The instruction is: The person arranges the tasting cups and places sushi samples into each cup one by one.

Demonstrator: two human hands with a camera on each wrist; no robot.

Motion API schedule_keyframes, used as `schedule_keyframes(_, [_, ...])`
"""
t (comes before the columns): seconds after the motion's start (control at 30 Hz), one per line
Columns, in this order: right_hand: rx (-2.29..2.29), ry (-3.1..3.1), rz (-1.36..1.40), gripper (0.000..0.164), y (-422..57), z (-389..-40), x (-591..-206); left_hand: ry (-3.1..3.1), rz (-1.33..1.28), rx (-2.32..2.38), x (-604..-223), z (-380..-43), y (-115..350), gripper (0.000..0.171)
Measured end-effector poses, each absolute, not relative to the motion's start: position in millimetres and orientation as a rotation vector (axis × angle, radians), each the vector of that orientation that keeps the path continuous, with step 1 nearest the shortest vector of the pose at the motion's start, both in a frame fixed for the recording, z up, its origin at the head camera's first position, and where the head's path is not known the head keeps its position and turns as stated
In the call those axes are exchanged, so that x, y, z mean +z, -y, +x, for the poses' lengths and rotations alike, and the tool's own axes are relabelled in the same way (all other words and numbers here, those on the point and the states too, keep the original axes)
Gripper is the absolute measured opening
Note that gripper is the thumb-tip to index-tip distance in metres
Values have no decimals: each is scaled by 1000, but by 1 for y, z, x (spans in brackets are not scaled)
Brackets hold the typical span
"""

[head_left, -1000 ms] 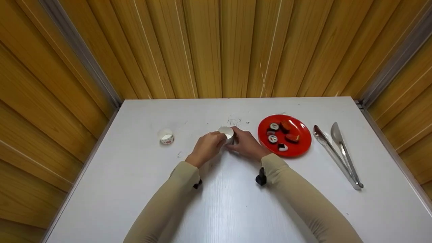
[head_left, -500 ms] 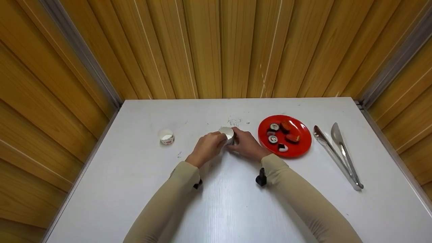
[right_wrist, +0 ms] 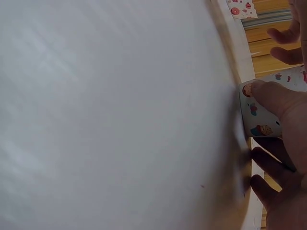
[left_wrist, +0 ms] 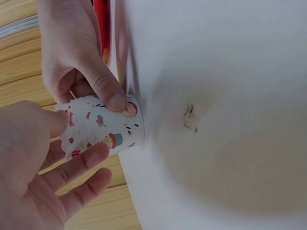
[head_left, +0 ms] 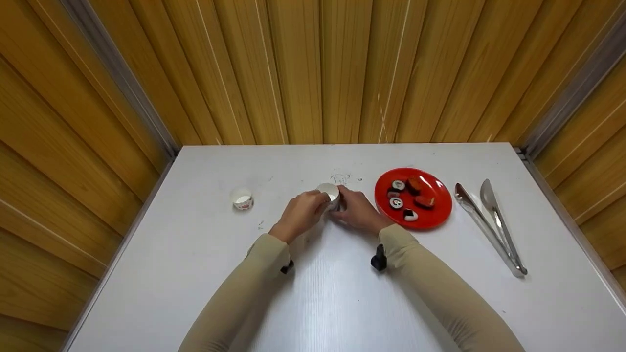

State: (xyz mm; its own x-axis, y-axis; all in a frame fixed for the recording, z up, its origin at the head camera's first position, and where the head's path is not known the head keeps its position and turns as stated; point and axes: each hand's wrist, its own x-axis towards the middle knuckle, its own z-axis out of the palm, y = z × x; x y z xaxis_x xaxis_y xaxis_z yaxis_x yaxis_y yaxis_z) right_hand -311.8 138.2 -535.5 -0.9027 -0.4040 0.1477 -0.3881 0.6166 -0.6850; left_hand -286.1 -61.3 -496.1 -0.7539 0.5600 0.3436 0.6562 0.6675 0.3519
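A white paper baking cup (head_left: 328, 189) printed with little cupcakes and donuts stands on the table between the two hands. My left hand (head_left: 303, 211) pinches its rim from the left side, fingers along the printed wall in the left wrist view. From the other side my right hand (head_left: 360, 211) grips the cup low down, its thumb (right_wrist: 273, 96) pressed on the wall near the base. The cup's mouth faces up and its inside is partly hidden by the left hand. A second, similar baking cup (head_left: 242, 202) stands apart on the left.
To the right lies a red plate (head_left: 437, 215) bearing several sushi pieces (head_left: 397, 203). Beyond it rest metal tongs (head_left: 496, 230), their arms spread. The white table (head_left: 313, 303) ends at wood-patterned panels (head_left: 337, 73) at the back and sides.
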Motion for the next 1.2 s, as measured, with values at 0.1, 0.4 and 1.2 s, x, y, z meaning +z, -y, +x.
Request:
schedule_keyframes(0.1, [-1181,-2804,-673,62,-138,-311,-535,2668,-988,-710,-494,-285,62,13])
schedule_keyframes(0.4, [-1181,-2786,-631,61,-140,-311,-535,2565,-963,-729,-490,-282,64,11])
schedule_keyframes(1.2, [-1184,-2794,-610,61,-146,-308,-534,2418,-832,-706,-491,-287,99,4])
